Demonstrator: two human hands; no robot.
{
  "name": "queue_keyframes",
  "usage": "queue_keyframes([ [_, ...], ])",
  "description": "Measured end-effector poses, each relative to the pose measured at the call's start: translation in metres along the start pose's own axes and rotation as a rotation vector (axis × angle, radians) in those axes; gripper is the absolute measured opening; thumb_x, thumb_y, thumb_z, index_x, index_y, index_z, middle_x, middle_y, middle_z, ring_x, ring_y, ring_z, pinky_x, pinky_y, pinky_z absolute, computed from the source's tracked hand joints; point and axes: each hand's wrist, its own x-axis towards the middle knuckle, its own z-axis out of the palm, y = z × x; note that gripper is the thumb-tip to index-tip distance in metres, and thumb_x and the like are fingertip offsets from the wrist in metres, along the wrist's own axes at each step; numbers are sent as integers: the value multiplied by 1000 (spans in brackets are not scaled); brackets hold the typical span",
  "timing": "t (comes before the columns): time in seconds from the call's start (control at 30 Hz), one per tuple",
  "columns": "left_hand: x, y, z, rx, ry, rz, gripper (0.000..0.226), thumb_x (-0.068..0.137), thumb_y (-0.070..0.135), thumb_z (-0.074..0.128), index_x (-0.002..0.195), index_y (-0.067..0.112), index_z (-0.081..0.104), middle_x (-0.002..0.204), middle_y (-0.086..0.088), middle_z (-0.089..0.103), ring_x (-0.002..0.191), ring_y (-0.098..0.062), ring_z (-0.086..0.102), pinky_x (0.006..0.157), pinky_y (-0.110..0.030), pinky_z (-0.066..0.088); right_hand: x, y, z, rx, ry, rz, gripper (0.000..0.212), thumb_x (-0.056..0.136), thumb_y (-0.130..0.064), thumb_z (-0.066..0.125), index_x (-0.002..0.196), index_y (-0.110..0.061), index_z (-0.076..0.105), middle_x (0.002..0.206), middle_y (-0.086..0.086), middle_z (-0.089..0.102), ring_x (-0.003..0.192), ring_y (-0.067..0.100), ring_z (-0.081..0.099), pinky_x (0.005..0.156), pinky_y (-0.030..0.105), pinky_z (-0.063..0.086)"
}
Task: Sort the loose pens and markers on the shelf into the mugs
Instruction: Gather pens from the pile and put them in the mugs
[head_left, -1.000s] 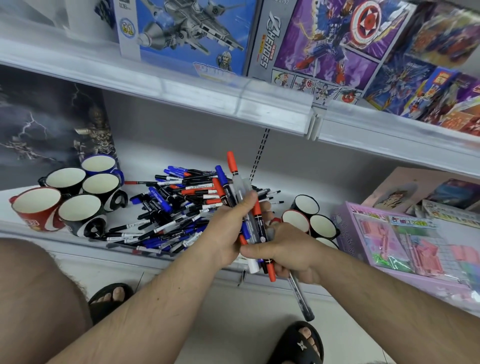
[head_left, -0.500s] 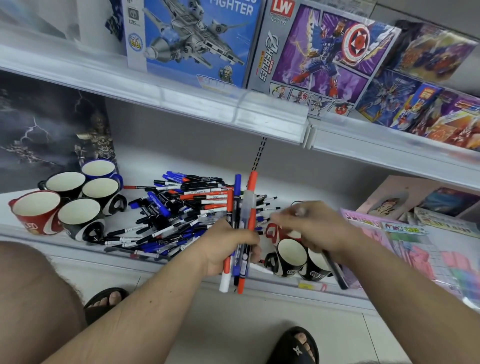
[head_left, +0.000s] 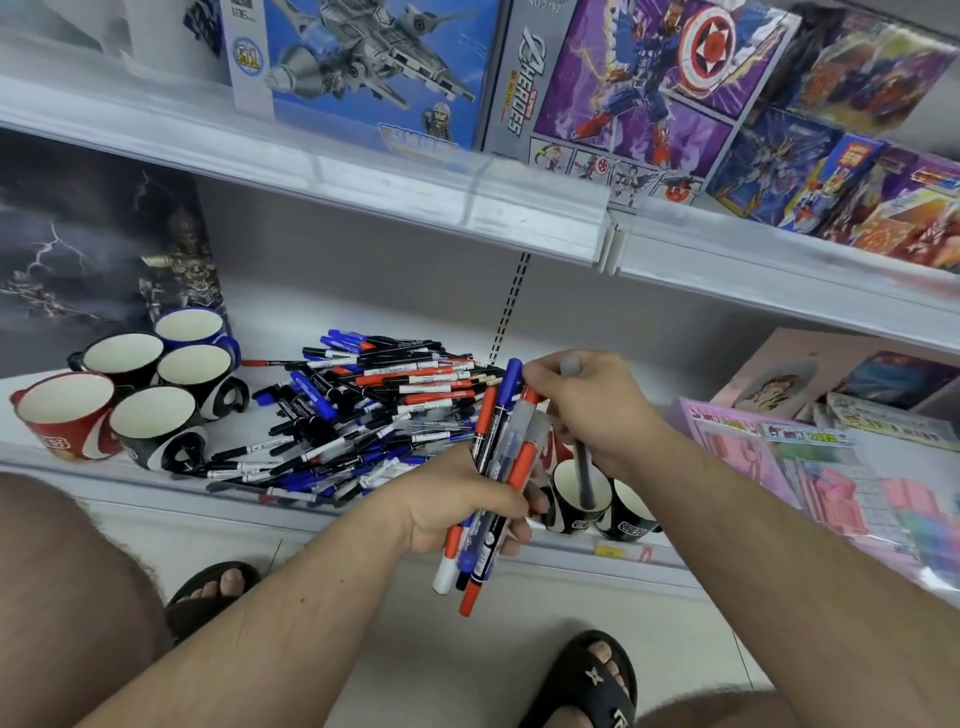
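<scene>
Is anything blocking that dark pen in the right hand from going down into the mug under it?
Nothing visible does. The right hand holds the dark pen upright, its lower end already at or inside the open mouth of the black mug. The left hand grips a bundle of markers just beside it, not over the mug.

Red mug (head_left: 555, 446) behind right hand (head_left: 587, 410) mostly hidden. Bundle of markers (head_left: 493, 467) mid-section covered by left hand (head_left: 462, 512). Black pen (head_left: 583, 467) middle hidden in right hand. Pink box (head_left: 810, 467) cut off at right edge.
</scene>
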Motion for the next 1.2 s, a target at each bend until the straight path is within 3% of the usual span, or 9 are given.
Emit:
queue_keyframes([
  [0.17,-2,-2,-1,62,8,-19,27,66,-1,67,92,4,62,76,-16,62,61,-28,63,64,-34,54,3,6,-13,103,-184,171,11,93,-12,63,85,-7,69,65,8,59,46,15,41,45,25,28],
  [0.27,-2,-2,-1,75,-4,-45,45,64,2,71,106,-5,58,72,-13,61,59,-28,62,67,-36,54,1,11,-19,87,-252,217,14,94,-13,60,85,-7,69,68,8,59,49,15,44,43,23,30],
  [0.33,-1,-1,-1,39,1,-36,44,64,5,71,108,0,64,72,-14,59,59,-28,60,67,-35,52,-1,12,-22,108,-201,197,16,96,-19,60,91,-7,70,72,6,61,48,15,44,43,23,31],
  [0.47,2,4,-2,-145,53,0,34,68,4,67,102,8,67,70,-9,60,58,-22,58,59,-33,53,-16,3,-32,-173,156,-105,9,88,-29,70,93,-22,74,67,-4,62,59,14,55,53,24,43],
  [0.53,3,6,2,-221,77,-12,23,71,4,68,93,5,67,68,-9,60,56,-20,59,56,-31,54,-31,-3,-30,-227,55,-227,9,86,-30,73,94,-28,71,63,4,61,58,13,55,54,22,46],
  [0.67,10,4,12,-272,113,-8,7,78,1,70,81,6,67,63,-8,57,55,-18,58,53,-31,52,-35,9,-13,-434,-140,-275,24,75,-41,80,88,-40,60,56,-26,58,56,-4,54,56,14,41],
  [0.9,8,2,19,-305,55,-27,9,69,11,80,71,13,71,70,-5,62,59,-16,61,57,-31,55,-26,16,-18,-259,-224,-170,18,81,-16,78,82,-19,60,61,-8,60,52,8,53,50,30,47],
  [1.07,3,3,21,-267,27,-52,4,72,11,71,70,12,75,75,-6,66,60,-16,64,57,-31,57,-21,11,-32,-31,-93,-111,18,88,-13,72,99,-15,59,55,-8,57,46,10,45,44,25,39],
  [1.2,4,6,26,-176,87,-45,26,86,-5,63,67,10,72,66,-9,63,56,-16,62,57,-30,56,-23,14,-30,-176,-75,-173,12,89,-20,71,96,-22,61,57,-9,58,45,3,48,47,20,40],
])
